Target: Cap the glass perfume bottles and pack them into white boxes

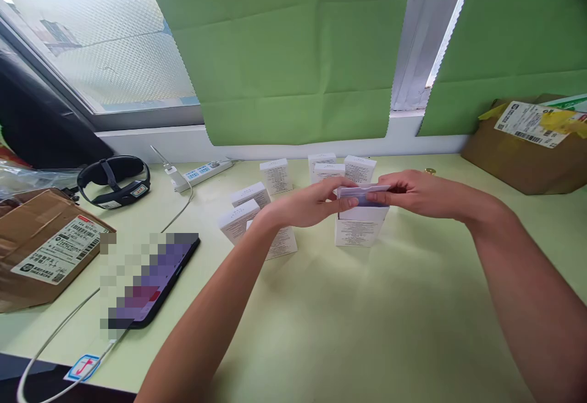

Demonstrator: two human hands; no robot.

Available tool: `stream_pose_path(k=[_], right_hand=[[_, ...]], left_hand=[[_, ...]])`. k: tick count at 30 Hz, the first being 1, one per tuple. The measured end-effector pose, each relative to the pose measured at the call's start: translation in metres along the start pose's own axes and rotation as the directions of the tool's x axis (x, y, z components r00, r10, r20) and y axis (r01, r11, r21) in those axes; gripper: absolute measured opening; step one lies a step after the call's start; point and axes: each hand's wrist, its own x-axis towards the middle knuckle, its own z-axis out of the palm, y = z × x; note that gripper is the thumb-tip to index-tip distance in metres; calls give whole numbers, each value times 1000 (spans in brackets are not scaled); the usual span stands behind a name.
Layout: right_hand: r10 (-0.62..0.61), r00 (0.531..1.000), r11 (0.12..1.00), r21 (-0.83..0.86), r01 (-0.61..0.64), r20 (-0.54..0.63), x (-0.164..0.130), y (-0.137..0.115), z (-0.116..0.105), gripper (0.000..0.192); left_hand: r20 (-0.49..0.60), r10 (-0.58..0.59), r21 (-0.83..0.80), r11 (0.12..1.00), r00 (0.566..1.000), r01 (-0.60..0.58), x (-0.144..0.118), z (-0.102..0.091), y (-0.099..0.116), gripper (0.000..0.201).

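Both my hands meet over the middle of the pale green table [367, 317]. My left hand [307, 202] and my right hand [415, 192] pinch a thin purple-white item [364, 195] from either end, right at the top of an upright white box [360, 227]. Whether the item is a flap of that box or a separate card, I cannot tell. Several more small white boxes stand around it: a group [342, 167] behind it and others [245, 210] to the left, one partly hidden under my left forearm.
A dark phone [151, 280] on a white cable lies at the left. A taped cardboard parcel [43, 247] sits at the far left, a black headband device [114, 180] and a power strip [204, 173] behind it. Another cardboard box [527, 146] stands at the right back.
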Motion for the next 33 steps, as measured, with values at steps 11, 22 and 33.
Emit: stream_pose_path(k=[11,22,33], right_hand=[[-80,986,989,-114,97,143,5,4,5,36],[13,996,966,-260,11,90,3,-8,10,46],[95,991,979,-187,-77,92,17,-2,27,27]], left_hand=[[92,26,184,982,995,-43,1,8,5,51],[83,-6,163,987,997,-7,4,14,1,45],[13,43,219,975,999,-45,16,26,-3,27]])
